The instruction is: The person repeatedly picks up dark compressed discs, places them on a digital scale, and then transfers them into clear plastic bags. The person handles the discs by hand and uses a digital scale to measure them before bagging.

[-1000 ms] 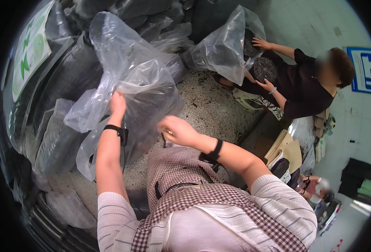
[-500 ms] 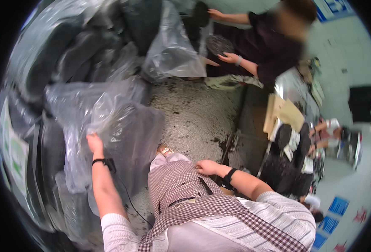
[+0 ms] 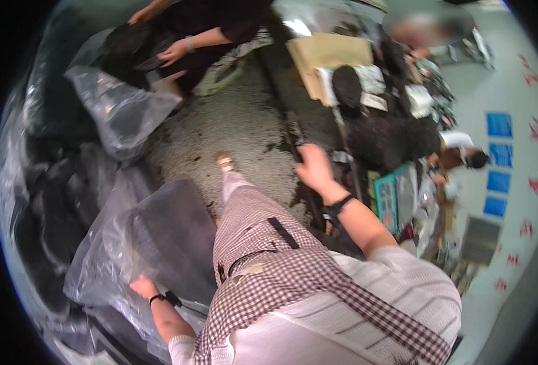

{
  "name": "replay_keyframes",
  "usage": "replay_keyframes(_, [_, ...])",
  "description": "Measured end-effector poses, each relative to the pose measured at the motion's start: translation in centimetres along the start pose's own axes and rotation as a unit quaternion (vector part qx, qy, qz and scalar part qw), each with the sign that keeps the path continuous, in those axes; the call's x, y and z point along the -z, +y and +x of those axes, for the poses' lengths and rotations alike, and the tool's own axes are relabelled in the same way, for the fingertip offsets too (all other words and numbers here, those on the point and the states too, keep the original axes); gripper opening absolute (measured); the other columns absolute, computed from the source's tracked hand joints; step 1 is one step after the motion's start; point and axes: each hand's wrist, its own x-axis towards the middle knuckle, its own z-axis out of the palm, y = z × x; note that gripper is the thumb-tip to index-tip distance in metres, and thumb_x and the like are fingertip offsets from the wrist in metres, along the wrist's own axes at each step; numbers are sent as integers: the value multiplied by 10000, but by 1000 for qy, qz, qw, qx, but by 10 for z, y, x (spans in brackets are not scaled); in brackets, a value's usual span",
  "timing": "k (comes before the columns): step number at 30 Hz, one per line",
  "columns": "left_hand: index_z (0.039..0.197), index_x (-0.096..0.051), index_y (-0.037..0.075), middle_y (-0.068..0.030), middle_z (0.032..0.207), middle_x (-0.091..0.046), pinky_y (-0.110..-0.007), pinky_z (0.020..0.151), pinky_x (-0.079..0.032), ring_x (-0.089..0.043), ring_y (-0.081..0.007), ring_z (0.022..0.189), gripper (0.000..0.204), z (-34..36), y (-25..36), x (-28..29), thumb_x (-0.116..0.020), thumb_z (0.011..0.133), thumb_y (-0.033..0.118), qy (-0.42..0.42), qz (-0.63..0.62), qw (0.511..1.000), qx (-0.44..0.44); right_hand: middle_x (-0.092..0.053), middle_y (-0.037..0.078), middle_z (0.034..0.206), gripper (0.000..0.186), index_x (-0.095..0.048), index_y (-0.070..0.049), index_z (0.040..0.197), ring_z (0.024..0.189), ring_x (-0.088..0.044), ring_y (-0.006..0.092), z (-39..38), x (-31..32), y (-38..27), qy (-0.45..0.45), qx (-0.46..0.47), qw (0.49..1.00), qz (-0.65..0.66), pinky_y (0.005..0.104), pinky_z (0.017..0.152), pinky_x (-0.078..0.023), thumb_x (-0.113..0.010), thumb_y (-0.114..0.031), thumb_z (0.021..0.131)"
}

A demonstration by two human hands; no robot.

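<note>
My left hand (image 3: 142,286) is closed on the gathered edge of a clear plastic bag (image 3: 101,264), low on the left side. Through the plastic shows a large dark grey block-like mass (image 3: 174,234); its exact kind cannot be made out. The bag rests against my left side, by the checked apron (image 3: 263,213). Over the floor to the right, my right hand (image 3: 313,167) is held out with thumb and fingers apart and nothing in it. It is slightly blurred.
A co-worker in dark clothes at upper left handles dark pieces beside another clear bag (image 3: 123,112). More bagged dark goods (image 3: 50,213) line the left. On the right, a cluttered worktable holds beige card (image 3: 311,58), dark oval pieces (image 3: 347,85) and a teal-edged frame (image 3: 395,194).
My view has swung to the right, so the co-worker now appears farther left. My right hand has left the apron and reaches outward. My left hand still grips the bag.
</note>
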Motion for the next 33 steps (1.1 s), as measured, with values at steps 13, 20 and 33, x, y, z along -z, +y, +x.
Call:
replay_keyframes(13, [1541, -287, -96, -236, 1605, -388, -495, 1206, -349, -411, -346, 1495, 1013, -84, 177, 82, -802, 839, 421, 55, -15, 952, 299, -768, 178, 1023, 379, -688, 9, 1215, 956, -741, 343, 69, -33, 61, -451, -42, 885, 106, 426, 853, -583, -741, -212, 912])
replay_keyframes(20, [1329, -595, 0, -210, 1414, -606, -544, 1184, -364, -523, -418, 1375, 603, -90, 365, 169, -755, 753, 81, 162, -233, 867, -410, -747, 183, 1147, 434, -678, 5, 1295, 1078, -711, 360, 161, -76, -6, -514, 21, 856, -50, 444, 949, -574, -694, -273, 962])
replay_keyframes(33, [1119, -782, 141, -75, 1119, -782, -516, 1286, -181, -681, -231, 1211, 428, 165, 731, 115, -534, 1021, 475, -82, 331, 684, -645, -709, 262, 1242, 502, -630, 90, 1274, 1136, -702, 382, 477, -315, -339, -155, -60, 931, 325, 454, 1010, -536, -706, -310, 983])
